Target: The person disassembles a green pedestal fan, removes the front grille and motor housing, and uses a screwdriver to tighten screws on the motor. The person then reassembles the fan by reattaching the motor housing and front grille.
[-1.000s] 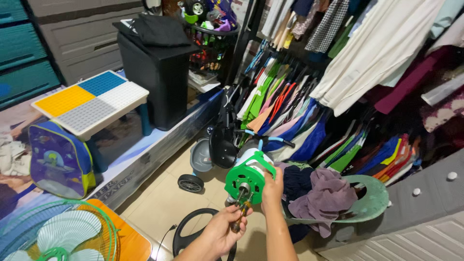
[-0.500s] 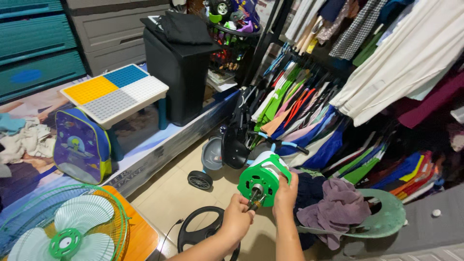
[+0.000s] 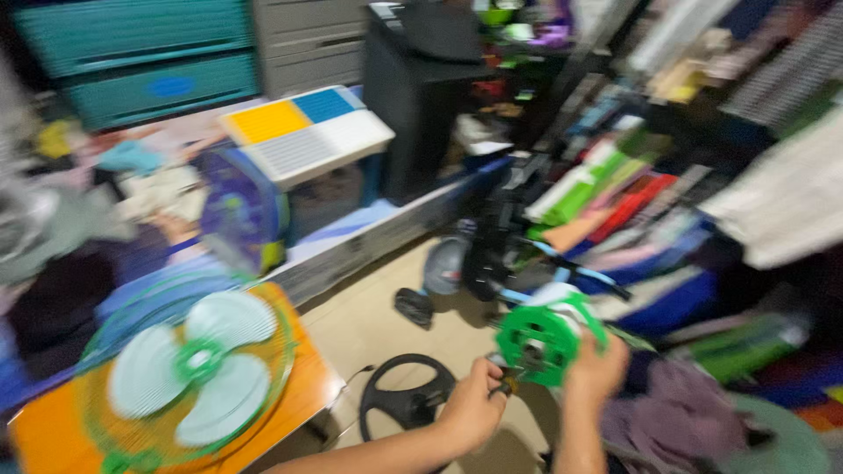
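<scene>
Two hands met at the green fan motor housing (image 3: 544, 338), low and right of centre, above the tiled floor (image 3: 369, 329). The right hand (image 3: 595, 370) was clenched round the housing's right edge and propped it with its round face toward the camera. The left hand (image 3: 474, 408) was closed on a small dark tool (image 3: 509, 384), most likely a screwdriver, though blur hid its tip, which pointed at the lower left of the housing's face.

Against the frames from a second and half a second earlier, the grip itself had barely altered: same hands, same housing, tool at the same spot. What had changed was the view. The head had swung left and down, so the housing slid toward the right and the picture smeared. The fan blade and wire guard (image 3: 189, 364) lying on the orange stool (image 3: 299, 399) had come far further into sight at lower left, and the black ring-shaped base (image 3: 406, 399) on the floor sat just left of the left hand.

I judged that the work on the housing's face was carrying on uninterrupted, with the glance drifting toward the removed fan parts rather than the hands letting go. The white, yellow and blue play desk (image 3: 307, 132) stood behind, well apart.
</scene>
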